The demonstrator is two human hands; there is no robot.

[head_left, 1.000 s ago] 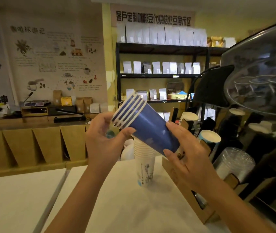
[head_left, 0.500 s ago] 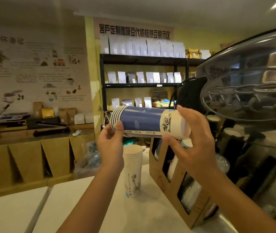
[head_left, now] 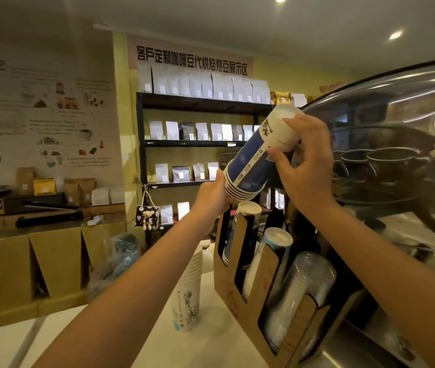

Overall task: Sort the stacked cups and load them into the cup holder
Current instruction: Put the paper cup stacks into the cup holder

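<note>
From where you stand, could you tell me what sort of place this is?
Most likely a coffee shop counter: black shelves of white coffee-bean bags, a brown cardboard cup holder loaded with paper cups, and a large chrome espresso machine.

Coffee shop: shelved bean bags [head_left: 202, 87], cup holder [head_left: 240, 293].

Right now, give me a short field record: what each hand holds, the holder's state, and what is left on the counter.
held item: stack of blue paper cups, rims down, tilted
left hand: grips rim end
right hand: grips white base end
brown cardboard cup holder: slots already hold cups and clear lids
position: stack above rear slot, not inserted
counter: stack of white printed cups beside holder
</note>
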